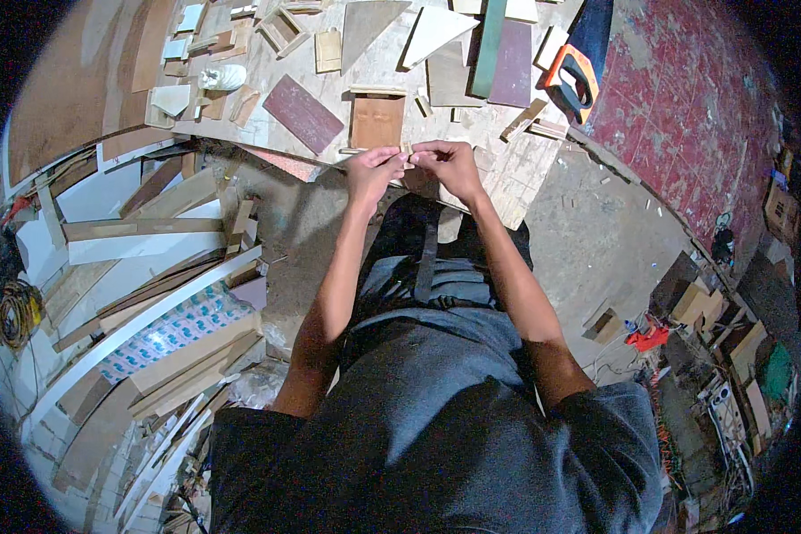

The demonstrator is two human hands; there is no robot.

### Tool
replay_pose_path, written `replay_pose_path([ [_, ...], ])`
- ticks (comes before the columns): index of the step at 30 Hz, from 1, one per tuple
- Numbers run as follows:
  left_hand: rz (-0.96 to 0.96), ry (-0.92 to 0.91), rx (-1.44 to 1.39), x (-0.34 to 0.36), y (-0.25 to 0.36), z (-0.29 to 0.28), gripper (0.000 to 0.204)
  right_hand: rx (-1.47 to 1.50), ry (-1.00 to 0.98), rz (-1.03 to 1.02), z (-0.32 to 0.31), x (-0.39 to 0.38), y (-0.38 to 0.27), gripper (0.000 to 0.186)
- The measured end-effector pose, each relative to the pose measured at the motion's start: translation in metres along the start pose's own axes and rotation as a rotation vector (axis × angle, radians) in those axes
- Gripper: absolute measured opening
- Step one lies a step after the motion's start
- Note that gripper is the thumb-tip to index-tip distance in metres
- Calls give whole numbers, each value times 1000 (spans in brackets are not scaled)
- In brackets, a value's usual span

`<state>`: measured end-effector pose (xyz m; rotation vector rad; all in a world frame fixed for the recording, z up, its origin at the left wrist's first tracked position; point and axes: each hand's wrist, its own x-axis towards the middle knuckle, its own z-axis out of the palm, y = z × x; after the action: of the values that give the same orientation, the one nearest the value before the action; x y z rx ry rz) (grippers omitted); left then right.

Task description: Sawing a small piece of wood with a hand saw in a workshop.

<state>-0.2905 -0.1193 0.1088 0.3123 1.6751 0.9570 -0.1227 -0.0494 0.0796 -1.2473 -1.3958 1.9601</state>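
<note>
Close together at the near edge of the wooden worktable (518, 194), my two hands pinch a small pale wood piece (407, 151). The fingertips of my left hand (372, 175) are closed on its left side; those of my right hand (455, 167) are closed on its right. Fingers cover most of the piece, so its full shape is hidden. Just beyond my left hand lies a brown rectangular wood panel (377, 123), with a thin pale strip (377, 90) along its far edge. A dark red board (303, 115) rests to the left of the panel.
An orange-handled handsaw (574, 82) lies at the table's right. Farther back are a green strip (489, 49), a white triangular board (436, 36), a small wooden frame (282, 33) and a white roll (223, 77). Stacked boards (147, 229) crowd the floor at left; scraps (701, 304) lie at right.
</note>
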Motion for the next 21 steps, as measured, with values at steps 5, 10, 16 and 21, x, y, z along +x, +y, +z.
replay_pose_path([
  [5,30,-58,50,16,1,4,22,45,28,29,-7,10,14,21],
  [10,207,74,248,39,6,1,22,-612,461,-194,-35,27,5,41],
  [16,238,37,415,48,12,18,21,-832,395,-164,-51,46,15,40],
  [21,230,76,389,51,5,16,20,-870,399,-149,-41,40,14,30],
])
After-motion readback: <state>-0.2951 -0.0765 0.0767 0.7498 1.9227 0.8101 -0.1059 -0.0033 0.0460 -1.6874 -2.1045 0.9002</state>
